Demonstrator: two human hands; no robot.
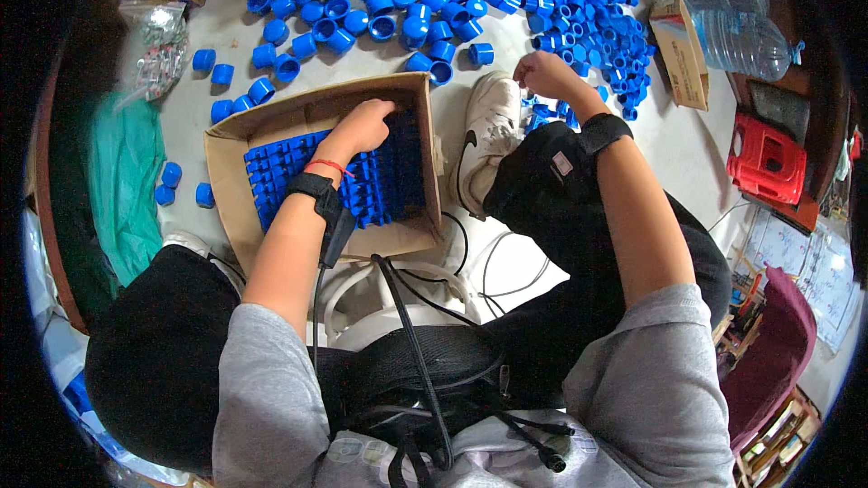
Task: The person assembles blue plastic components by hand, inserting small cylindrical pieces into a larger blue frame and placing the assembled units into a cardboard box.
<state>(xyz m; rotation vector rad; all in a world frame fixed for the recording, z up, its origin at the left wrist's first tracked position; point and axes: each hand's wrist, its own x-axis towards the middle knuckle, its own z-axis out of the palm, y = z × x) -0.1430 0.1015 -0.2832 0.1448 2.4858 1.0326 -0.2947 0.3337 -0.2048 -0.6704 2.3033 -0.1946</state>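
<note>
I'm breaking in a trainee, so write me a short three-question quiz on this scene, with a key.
1. True or false: the right hand is inside the cardboard box.

2. Multiple choice: what colour is the thin cord around the left wrist?
A) green
B) red
C) white

3. Fill the gap: the blue pieces in the box lie in ____, while the blue caps on the floor lie scattered.

Key:
1. False; it is outside, to the right of the box. The left hand is the one at the box's opening.
2. B
3. rows
</note>
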